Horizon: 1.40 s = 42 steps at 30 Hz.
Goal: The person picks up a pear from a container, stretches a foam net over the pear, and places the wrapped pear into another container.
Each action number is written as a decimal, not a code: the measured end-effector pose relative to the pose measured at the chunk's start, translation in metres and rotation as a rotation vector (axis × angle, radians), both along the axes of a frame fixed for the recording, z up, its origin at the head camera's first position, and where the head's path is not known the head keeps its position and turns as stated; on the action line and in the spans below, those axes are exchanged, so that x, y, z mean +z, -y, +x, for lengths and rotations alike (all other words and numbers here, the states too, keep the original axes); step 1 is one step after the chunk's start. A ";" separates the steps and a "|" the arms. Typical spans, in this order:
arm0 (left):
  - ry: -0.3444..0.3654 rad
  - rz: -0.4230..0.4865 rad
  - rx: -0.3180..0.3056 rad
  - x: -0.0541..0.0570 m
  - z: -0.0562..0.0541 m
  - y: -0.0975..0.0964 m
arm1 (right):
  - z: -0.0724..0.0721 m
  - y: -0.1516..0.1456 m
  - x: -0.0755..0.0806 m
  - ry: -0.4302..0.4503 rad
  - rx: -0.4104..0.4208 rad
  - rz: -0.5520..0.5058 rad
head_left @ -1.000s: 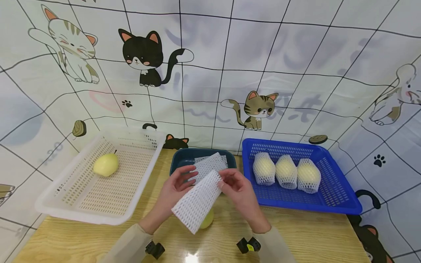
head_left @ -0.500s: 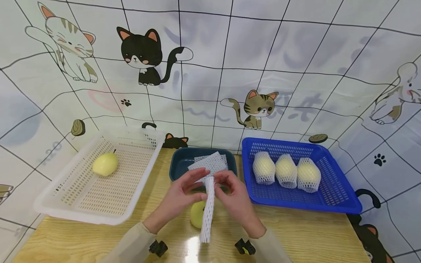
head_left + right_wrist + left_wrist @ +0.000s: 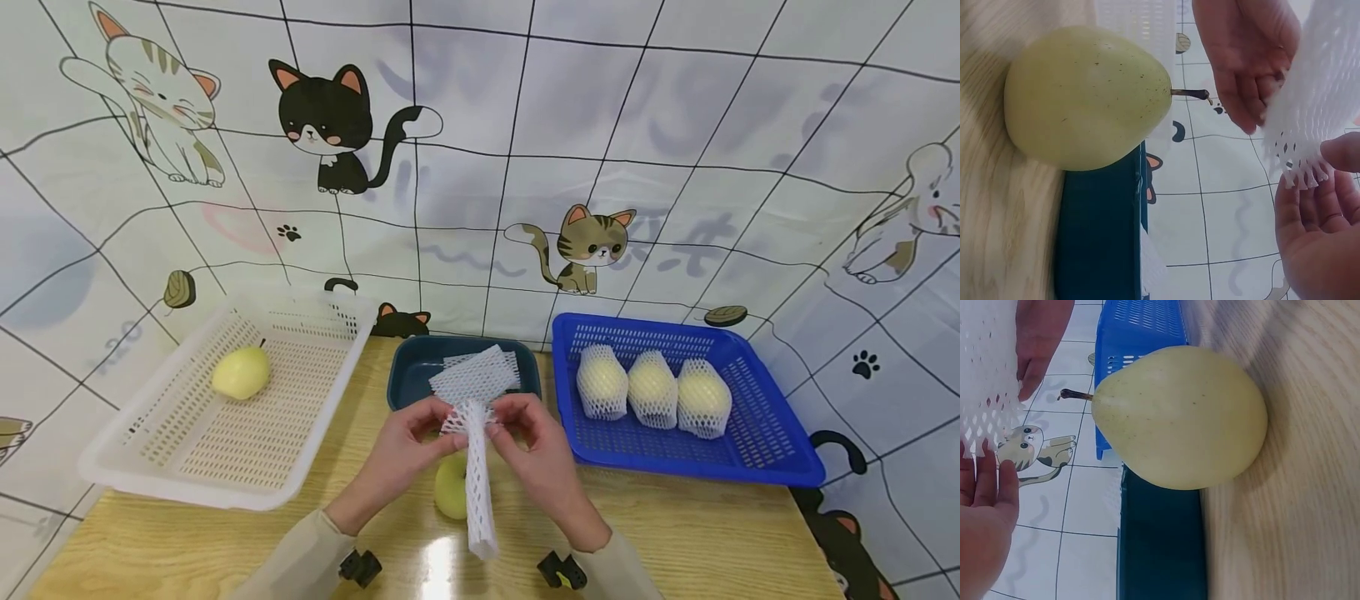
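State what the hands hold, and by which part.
The left hand and right hand pinch a white foam net sleeve by its spread far end.

A second ago the white foam net sleeve slanted flat and broad-side out, its lower end towards the left; half a second later it had turned edge-on into a thin upright strip. Now its top end has been spread into a flared mouth, while the rest hangs below as a narrow tail, its lower tip a touch further right. The left hand, its fingers loosely spread a second ago, now grips one side of that mouth. The fingertips of the right hand and those of the left, nearly meeting half a second ago, have drawn apart. The round yellow-green pear, mostly covered a second ago, now shows to the left of the tail.
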<state>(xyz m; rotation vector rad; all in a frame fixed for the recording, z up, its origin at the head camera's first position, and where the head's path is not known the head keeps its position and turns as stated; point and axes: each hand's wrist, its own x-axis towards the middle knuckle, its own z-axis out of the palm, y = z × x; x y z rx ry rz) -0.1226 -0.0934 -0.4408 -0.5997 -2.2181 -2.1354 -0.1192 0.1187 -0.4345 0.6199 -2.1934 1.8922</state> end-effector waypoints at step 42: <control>0.307 0.354 -0.213 -0.020 0.008 -0.005 | -0.002 -0.009 -0.016 0.735 0.397 -0.196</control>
